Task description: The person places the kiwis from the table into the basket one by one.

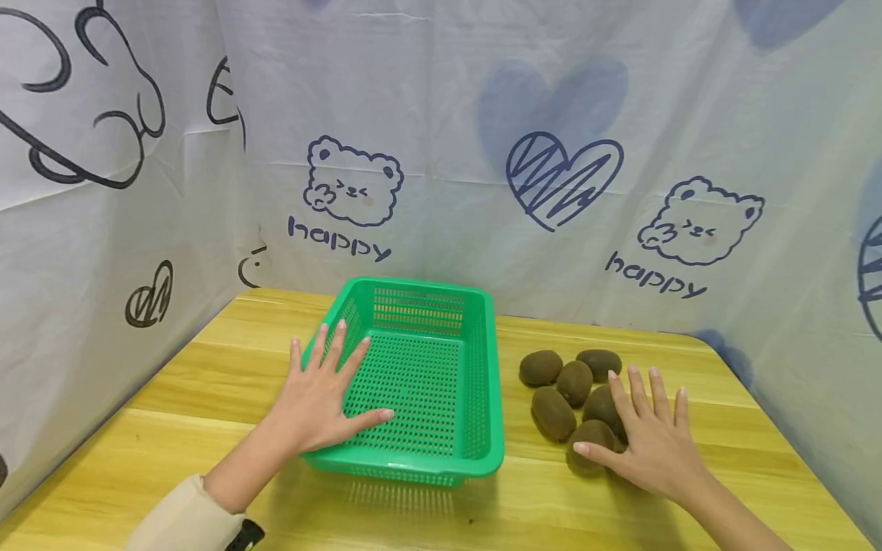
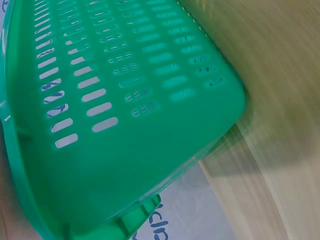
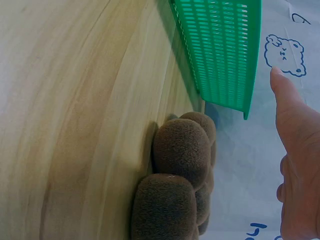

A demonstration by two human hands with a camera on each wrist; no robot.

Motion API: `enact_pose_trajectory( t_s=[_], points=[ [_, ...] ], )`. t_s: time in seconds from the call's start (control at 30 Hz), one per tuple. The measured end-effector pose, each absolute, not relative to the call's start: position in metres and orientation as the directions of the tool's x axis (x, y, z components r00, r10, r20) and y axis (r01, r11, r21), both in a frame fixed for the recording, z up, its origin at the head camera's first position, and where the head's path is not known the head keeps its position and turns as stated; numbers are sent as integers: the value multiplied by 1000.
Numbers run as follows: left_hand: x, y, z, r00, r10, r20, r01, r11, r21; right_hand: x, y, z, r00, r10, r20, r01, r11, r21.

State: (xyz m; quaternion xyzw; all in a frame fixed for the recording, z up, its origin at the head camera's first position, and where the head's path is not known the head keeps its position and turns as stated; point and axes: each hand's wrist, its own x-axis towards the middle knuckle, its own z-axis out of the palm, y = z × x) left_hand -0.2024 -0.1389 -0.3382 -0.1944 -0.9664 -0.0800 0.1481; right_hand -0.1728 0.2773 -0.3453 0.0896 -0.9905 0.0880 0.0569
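Note:
A green plastic basket [image 1: 494,383] with slotted walls stands on the table, and no fruit shows inside it. My left hand [image 1: 318,402] spreads its fingers over the basket's left side in the head view. In the left wrist view the basket's wall [image 2: 150,165] fills most of the picture, with a sliver of the hand at the left edge. Several brown fuzzy kiwis [image 1: 553,413] lie clustered to the right of the basket. Above the nearest kiwis is my right hand [image 1: 658,451], fingers spread, partly covering them. The right wrist view shows the kiwis [image 3: 182,150] beside that hand, which holds nothing.
The wooden table [image 1: 207,398] carries the basket and kiwis. Behind it hangs a pale cloth [image 1: 448,214] printed with bears, hearts and "happy". More printed cloth closes the left and right sides. A dark band [image 1: 246,536] circles the left wrist by a cream sleeve [image 1: 186,520].

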Motion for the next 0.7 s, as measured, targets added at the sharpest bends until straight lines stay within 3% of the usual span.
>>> enact_pose_trajectory(
  t_s=[0.47, 0.7],
  points=[
    [-198, -152, -344, -877, 358, 321, 423, 892, 160, -172, 279, -353, -965, -181, 192, -222, 951, -216],
    [-195, -161, -348, -888, 368, 275, 431, 874, 224, -176, 270, -359, -961, -170, 218, -245, 889, -386]
  ],
)
